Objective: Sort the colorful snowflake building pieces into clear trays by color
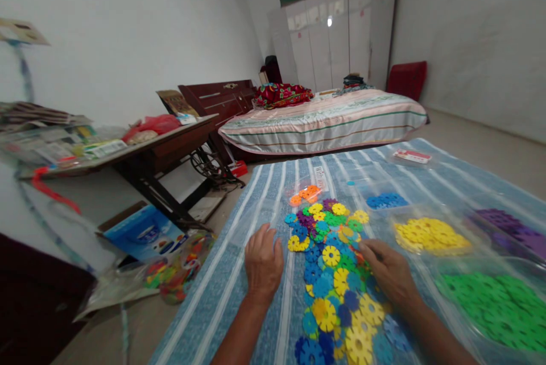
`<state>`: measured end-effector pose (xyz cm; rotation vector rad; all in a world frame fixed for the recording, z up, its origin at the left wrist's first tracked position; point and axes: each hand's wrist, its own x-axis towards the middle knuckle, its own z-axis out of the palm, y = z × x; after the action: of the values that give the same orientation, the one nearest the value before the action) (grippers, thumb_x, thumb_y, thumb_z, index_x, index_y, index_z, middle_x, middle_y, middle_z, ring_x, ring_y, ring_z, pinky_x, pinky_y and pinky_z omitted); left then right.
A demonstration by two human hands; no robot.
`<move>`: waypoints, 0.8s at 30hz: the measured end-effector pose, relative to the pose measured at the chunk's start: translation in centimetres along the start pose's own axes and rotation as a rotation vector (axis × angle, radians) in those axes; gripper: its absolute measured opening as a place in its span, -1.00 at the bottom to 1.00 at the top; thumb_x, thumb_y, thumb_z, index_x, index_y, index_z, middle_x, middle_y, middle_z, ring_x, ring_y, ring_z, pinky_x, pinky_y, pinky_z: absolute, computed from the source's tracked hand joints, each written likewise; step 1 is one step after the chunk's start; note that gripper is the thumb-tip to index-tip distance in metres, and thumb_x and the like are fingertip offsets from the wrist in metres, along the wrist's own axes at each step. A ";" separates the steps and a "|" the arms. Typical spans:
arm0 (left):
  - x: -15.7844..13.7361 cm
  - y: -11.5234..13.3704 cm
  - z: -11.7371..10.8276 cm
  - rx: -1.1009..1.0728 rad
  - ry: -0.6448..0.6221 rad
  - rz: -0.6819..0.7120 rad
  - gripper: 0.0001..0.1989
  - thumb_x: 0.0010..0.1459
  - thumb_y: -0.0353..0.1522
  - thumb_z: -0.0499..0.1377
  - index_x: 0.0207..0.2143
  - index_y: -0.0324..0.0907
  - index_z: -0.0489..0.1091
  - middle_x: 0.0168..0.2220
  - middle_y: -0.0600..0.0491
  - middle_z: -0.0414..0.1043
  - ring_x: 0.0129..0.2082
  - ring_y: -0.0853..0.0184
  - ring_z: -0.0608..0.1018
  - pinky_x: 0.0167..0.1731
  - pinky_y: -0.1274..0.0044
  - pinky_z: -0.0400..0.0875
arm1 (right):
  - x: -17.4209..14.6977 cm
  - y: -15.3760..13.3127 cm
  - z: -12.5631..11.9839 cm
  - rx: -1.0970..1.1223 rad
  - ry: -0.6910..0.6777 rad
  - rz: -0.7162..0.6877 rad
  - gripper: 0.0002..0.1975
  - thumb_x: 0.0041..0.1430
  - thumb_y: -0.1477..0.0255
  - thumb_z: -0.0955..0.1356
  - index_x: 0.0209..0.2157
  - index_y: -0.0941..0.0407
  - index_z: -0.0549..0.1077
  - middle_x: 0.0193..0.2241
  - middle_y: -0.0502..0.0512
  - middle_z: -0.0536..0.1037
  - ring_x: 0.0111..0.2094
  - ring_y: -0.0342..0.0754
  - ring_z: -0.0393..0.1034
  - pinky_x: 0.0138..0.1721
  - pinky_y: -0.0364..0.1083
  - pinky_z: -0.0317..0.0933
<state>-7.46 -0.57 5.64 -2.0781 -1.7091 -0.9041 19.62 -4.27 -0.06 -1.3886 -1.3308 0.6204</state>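
Observation:
A long pile of notched plastic snowflake discs [341, 280] in yellow, blue, green, purple and orange lies on the blue-and-white striped cloth [213, 302]. Left of the pile rests my left hand [264, 262], open, its palm down and fingers slightly bent, by a clear plastic box [251, 220]. At the pile's right side is my right hand [390, 274], with fingertips drawn together among the discs; what they pinch, if anything, is hidden. Sorted discs fill clear boxes: orange discs [305, 194], blue discs [387, 200], yellow discs [430, 234], purple discs [512, 231] and green discs [497, 305].
A clear box with a red-and-white label [412, 156] sits at the cloth's far right. Beyond stands a bed [324, 120]. At left, a sewing-machine table [170, 140] carries bags and papers; below it are a blue carton [145, 234] and a bag of colourful pieces [183, 268].

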 end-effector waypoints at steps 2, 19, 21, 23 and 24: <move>0.1 -0.7 -0.8 0.149 -0.057 -0.018 -0.70 0.15 -0.38 0.01 -0.13 -0.24 0.43 0.00 -0.21 0.45 0.01 0.04 0.46 0.04 0.13 0.26 | 0.0 0.0 0.0 0.000 0.003 -0.001 -0.58 0.17 0.07 0.27 -0.39 0.10 0.57 -0.38 0.08 0.58 -0.32 0.04 0.45 -0.25 -0.05 0.31; -3.6 -0.8 -3.4 0.160 -0.167 -0.025 -0.71 0.19 -0.37 -0.03 -0.20 -0.15 0.47 -0.24 -0.06 0.58 -0.22 0.17 0.55 0.09 0.13 0.16 | 0.0 0.2 -0.2 -0.015 0.004 -0.015 -0.63 0.18 0.14 0.26 -0.39 0.10 0.56 -0.39 0.07 0.58 -0.32 0.02 0.44 -0.25 -0.06 0.28; -4.1 -0.1 -3.8 0.144 -0.091 -0.002 -0.73 0.19 -0.35 -0.01 -0.21 -0.16 0.46 -0.22 -0.08 0.57 -0.17 0.15 0.55 0.08 0.13 0.17 | 0.1 0.2 -0.2 -0.015 0.001 -0.010 -0.63 0.18 0.15 0.26 -0.39 0.10 0.56 -0.40 0.06 0.57 -0.32 0.01 0.44 -0.25 -0.06 0.27; -4.5 0.9 -4.3 0.098 -0.013 0.032 -0.75 0.19 -0.34 0.01 -0.22 -0.16 0.46 -0.20 -0.09 0.56 -0.15 0.16 0.54 0.08 0.18 0.21 | 0.1 0.2 -0.3 -0.013 -0.007 -0.002 -0.64 0.18 0.16 0.26 -0.40 0.11 0.55 -0.40 0.06 0.57 -0.32 0.01 0.43 -0.25 -0.06 0.26; -4.7 1.5 -4.5 0.056 0.002 0.047 -0.76 0.20 -0.34 0.01 -0.23 -0.15 0.46 -0.21 -0.08 0.56 -0.15 0.18 0.54 0.07 0.22 0.25 | 0.1 0.2 -0.4 -0.015 -0.008 0.002 -0.64 0.18 0.16 0.26 -0.40 0.11 0.55 -0.40 0.06 0.56 -0.32 0.01 0.43 -0.24 -0.06 0.26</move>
<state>-7.71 -7.23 6.33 -2.0714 -1.6574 -0.8345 20.03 -4.26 -0.07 -1.4007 -1.3433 0.6195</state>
